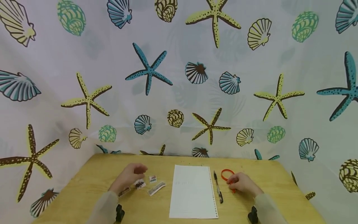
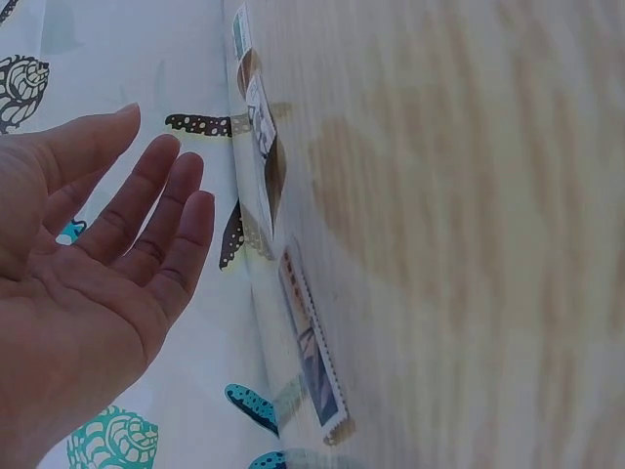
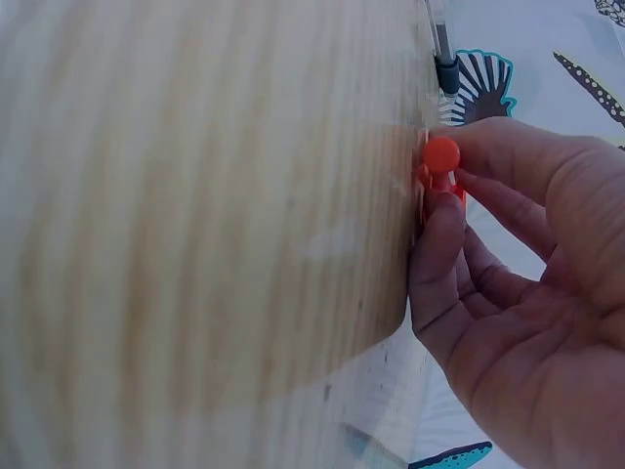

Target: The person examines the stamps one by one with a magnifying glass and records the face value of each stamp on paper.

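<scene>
Lying on the counter (image 1: 92,174) are four small stamps (image 1: 156,188) by the flat, empty left hand (image 1: 127,179). One red loop tool (image 1: 227,174), right of the pen (image 1: 218,186), sits pinched in the right hand (image 1: 243,184).

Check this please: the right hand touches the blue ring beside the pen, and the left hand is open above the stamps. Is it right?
Not quite: the ring is orange-red, not blue, as the head view shows; the right wrist view shows the fingers on an orange-red part. The rest holds: the right hand touches it beside the pen, and the left hand is open above the stamps.
</scene>
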`<state>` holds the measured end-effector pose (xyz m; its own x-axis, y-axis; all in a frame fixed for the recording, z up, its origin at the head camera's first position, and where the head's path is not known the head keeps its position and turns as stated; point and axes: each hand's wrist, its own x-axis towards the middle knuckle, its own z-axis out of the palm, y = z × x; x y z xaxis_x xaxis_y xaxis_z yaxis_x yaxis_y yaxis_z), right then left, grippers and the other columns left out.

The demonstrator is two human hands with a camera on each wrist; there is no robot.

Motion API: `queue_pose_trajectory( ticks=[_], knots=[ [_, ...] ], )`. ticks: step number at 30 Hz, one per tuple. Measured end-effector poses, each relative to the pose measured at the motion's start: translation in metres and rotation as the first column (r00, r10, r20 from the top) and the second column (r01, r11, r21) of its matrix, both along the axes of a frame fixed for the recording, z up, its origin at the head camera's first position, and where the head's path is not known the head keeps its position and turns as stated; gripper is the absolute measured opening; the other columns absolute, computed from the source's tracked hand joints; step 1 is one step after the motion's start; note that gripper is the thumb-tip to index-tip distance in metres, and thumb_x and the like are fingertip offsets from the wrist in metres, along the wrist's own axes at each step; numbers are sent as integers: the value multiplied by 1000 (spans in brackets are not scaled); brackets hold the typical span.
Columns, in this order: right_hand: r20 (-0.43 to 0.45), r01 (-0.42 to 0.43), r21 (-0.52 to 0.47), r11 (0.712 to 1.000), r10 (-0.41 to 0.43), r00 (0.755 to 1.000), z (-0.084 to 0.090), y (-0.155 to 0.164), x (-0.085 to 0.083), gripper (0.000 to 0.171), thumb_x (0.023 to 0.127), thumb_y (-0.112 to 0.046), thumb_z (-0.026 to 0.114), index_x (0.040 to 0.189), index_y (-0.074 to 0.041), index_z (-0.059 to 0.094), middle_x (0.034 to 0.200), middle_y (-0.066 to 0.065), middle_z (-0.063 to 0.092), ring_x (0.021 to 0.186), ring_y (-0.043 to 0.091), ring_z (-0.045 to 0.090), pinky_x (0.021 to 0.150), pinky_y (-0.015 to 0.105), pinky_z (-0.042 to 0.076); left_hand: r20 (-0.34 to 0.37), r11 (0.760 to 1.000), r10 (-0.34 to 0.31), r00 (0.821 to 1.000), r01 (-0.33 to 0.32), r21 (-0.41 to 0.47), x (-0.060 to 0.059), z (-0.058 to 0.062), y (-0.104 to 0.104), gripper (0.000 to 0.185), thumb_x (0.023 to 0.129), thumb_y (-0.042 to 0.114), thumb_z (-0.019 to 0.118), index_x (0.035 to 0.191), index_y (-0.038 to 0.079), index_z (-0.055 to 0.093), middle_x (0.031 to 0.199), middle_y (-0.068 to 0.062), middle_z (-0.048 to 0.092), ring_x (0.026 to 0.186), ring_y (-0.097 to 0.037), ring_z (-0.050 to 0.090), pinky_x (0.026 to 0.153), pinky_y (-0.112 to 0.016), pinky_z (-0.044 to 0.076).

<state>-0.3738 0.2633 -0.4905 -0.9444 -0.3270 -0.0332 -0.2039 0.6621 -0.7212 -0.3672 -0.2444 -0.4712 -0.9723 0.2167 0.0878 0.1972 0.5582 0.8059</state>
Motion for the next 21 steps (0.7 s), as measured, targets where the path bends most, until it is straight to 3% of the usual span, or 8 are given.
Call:
queue_pose_trajectory(
  ticks=[6,12,21],
  knots=[
    [47,55,-38,998,-53,997,-1,0,2,16,85,-4,66,100,-3,73,81,5,66,61,14,53,55,27,46,12,1000,3,1000,-3,-7,0,3,1,32,95,4,60,127,0,61,128,-20,62,116,-32,59,96,-46,51],
    [105,4,-130,991,10,994,5,6,5,23,90,-8,66,110,3,69,84,7,67,59,14,54,54,29,49,6,1000,-2,1000,2,2,-2,2,3,33,95,7,61,128,0,61,130,-17,61,119,-34,57,97,-48,49],
    [96,-4,-183,983,22,995,5,8,5,38,87,-10,72,120,7,64,83,8,65,64,13,55,58,26,50,3,999,-32,999,32,-21,-5,2,1,34,95,8,62,127,-1,60,128,-20,62,119,-37,57,97,-49,49]
  ],
)
